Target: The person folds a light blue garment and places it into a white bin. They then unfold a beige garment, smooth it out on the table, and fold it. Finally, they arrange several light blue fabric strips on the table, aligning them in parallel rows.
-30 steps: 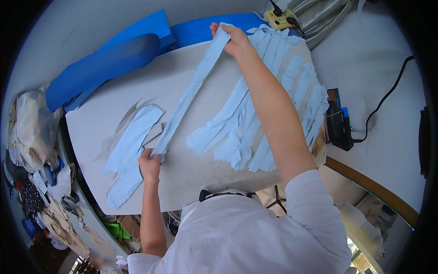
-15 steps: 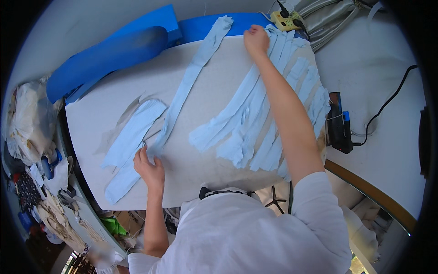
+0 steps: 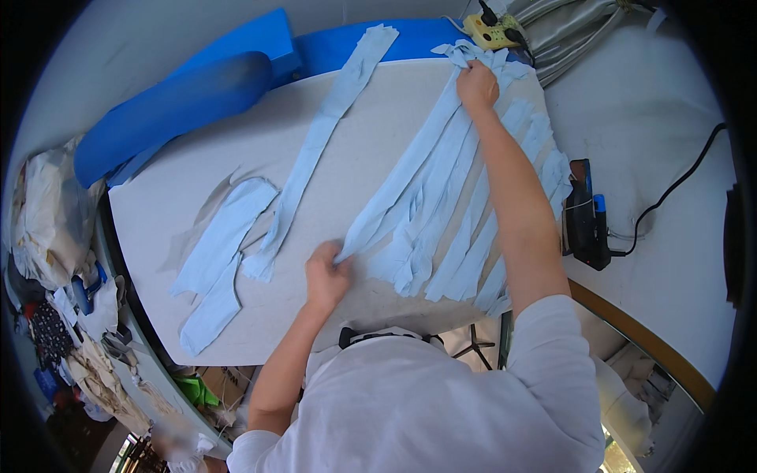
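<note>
Left hand (image 3: 327, 276) pinches near end of one light blue strip (image 3: 410, 169) at near side of grey board (image 3: 315, 102). Right hand (image 3: 478, 83) presses far end of same strip, on top of pile of blue strips (image 3: 473, 229) at right. One long strip (image 3: 319, 150) lies alone in middle, far end on blue pad (image 3: 331, 43). Shorter blue pieces (image 3: 221, 252) lie at left. Blue roll (image 3: 169, 106) at far left. Black iron (image 3: 585, 217) with cord at right edge. Yellow power strip (image 3: 495, 30) far off.
</note>
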Tool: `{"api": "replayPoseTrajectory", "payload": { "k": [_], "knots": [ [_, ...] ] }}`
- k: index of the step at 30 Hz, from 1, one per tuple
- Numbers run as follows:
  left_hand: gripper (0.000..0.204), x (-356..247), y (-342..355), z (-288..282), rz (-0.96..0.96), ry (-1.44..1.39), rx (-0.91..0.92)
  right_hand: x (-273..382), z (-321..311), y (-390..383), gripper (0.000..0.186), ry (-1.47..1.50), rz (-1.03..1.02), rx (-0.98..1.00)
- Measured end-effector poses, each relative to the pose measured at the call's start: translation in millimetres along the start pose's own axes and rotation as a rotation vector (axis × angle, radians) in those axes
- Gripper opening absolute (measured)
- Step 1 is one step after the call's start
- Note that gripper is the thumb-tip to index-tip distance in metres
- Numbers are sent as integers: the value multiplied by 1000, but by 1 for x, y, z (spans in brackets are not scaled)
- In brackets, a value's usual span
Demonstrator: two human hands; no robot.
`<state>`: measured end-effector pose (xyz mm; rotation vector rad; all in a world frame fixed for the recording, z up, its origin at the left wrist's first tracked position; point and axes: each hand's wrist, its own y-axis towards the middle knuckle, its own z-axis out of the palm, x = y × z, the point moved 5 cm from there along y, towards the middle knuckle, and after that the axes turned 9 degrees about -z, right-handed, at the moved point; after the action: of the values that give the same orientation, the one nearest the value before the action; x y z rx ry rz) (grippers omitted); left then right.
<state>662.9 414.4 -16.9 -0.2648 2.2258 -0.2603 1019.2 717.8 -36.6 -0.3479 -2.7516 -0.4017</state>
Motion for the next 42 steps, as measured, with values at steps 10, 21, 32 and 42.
{"api": "replayPoseTrajectory", "payload": {
  "k": [10,21,32,42],
  "knots": [
    [19,53,-30,-29,-469,-276,155,-16,10,32,27,72,33,137],
    [16,43,-25,-28,-468,-248,181,-53,30,60,27,163,-46,87],
    [25,33,-15,-28,-475,95,251,-52,8,38,27,543,94,-72],
    [26,-1,-10,-37,159,214,-222,46,-84,-280,18,927,236,400]
  ]
}}
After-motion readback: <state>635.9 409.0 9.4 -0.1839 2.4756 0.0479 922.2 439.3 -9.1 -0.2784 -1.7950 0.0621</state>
